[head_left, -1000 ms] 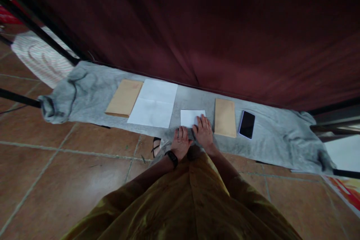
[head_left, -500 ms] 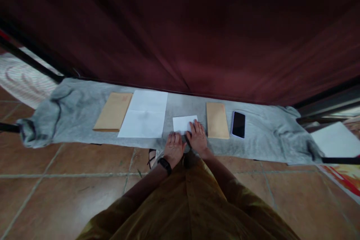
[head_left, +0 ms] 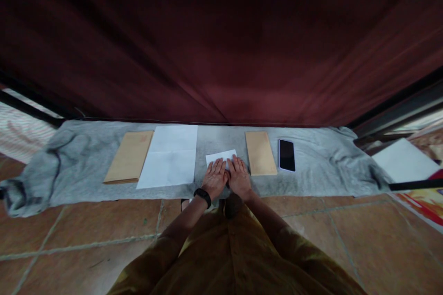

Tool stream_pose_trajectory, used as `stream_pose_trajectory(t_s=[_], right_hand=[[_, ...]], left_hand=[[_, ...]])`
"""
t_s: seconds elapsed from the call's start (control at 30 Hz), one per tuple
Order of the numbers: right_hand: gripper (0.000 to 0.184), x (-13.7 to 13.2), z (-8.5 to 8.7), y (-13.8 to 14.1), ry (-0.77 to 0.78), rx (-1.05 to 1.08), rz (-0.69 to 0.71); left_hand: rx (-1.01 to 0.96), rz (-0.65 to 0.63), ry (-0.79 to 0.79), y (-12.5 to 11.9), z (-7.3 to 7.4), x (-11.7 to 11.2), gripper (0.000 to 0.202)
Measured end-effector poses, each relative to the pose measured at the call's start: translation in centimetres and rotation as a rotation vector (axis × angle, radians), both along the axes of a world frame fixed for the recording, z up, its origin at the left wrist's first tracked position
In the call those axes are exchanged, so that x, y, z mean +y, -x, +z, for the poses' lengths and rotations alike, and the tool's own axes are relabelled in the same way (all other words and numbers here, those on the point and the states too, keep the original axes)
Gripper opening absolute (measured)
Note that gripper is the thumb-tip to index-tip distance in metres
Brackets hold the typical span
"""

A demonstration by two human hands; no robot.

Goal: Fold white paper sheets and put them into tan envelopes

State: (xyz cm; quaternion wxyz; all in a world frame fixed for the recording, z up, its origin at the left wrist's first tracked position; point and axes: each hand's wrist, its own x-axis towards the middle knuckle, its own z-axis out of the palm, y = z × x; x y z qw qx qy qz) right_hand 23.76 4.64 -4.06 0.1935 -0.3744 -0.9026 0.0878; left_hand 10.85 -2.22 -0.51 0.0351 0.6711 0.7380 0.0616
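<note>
A small folded sheet of white paper (head_left: 220,154) lies on the grey cloth in front of me, its near part covered by my hands. My left hand (head_left: 215,179) rests flat on the paper's left side, fingers stretched forward. Beside it my right hand (head_left: 239,179) presses flat on the right side, with the thumbs close together. Left of my hands is a larger white sheet (head_left: 169,156) with a crease across it. A brown envelope (head_left: 261,153) lies just to the right of my right hand.
A grey cloth (head_left: 321,161) covers the narrow surface. A stack of brown envelopes (head_left: 128,156) lies at left, partly under the large sheet. A phone (head_left: 287,155) lies at right. A dark red curtain (head_left: 221,55) hangs behind, and white paper (head_left: 405,161) sits beyond the right end.
My left hand has moved forward onto the small folded paper, beside my right hand. Both hands now cover more of it. The camera view has shifted slightly.
</note>
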Motion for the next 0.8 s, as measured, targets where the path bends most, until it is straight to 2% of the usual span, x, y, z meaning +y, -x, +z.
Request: stream_pose_trajectory(t_s=[0.3, 0.5, 0.63, 0.73, 0.8], right_hand=[[0.053, -0.1, 0.1, 0.3, 0.013, -0.024, -0.03], [0.052, -0.1, 0.2, 0.3, 0.036, -0.015, -0.03], [0.052, -0.1, 0.1, 0.3, 0.051, 0.024, -0.043], [0.052, 0.0, -0.1, 0.8, 0.079, 0.068, -0.104], [0.054, 0.1, -0.1, 1.3, 0.108, 0.098, -0.157]], left_hand=[[0.025, 0.116, -0.051, 2.8, -1.8, -0.7, 0.056], [-0.061, 0.176, -0.117, 3.7, -3.0, -1.5, 0.058], [-0.266, 0.249, -0.167, 3.3, -3.2, -2.0, 0.058], [-0.525, 0.341, -0.218, 2.6, -2.8, -2.2, 0.058], [-0.715, 0.446, -0.249, 2.2, -2.3, -1.9, 0.058]])
